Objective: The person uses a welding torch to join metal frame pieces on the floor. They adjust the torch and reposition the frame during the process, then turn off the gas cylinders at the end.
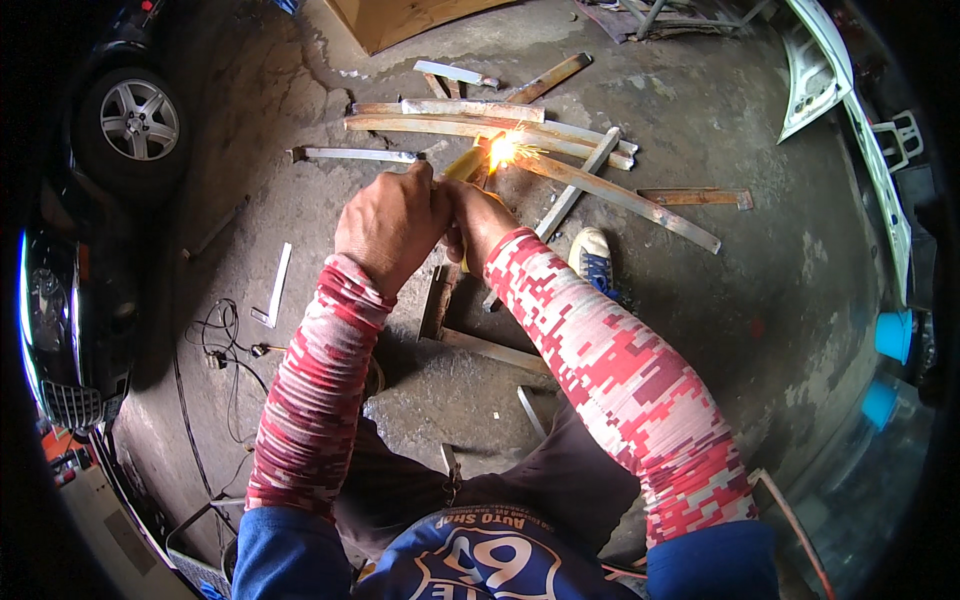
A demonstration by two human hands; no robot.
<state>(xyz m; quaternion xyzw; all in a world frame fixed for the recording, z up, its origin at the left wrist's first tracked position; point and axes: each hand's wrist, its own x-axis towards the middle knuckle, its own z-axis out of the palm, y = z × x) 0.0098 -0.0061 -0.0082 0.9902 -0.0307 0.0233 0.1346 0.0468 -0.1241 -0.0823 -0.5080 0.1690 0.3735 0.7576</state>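
Close together in the middle, my left hand (388,218) and my right hand (477,218) are both closed round a yellow tool (463,164). Most of the tool lies hidden behind my fingers, so its exact kind does not show. At its far end a bright orange-white glow throws short sparks (505,150). The glow sits against rusty metal bars (430,124) lying crosswise on the floor, and hides the point of contact. A long bar (630,200) slants from there down to the right, touching a grey bar (583,183) that crosses it.
My shoe (594,258) stands right of the bars. A rusty angled frame (490,350) lies near my legs. Black cables (228,345) trail at the left, beside a car wheel (139,120). A white car panel (850,110) and blue containers (893,336) line the right.
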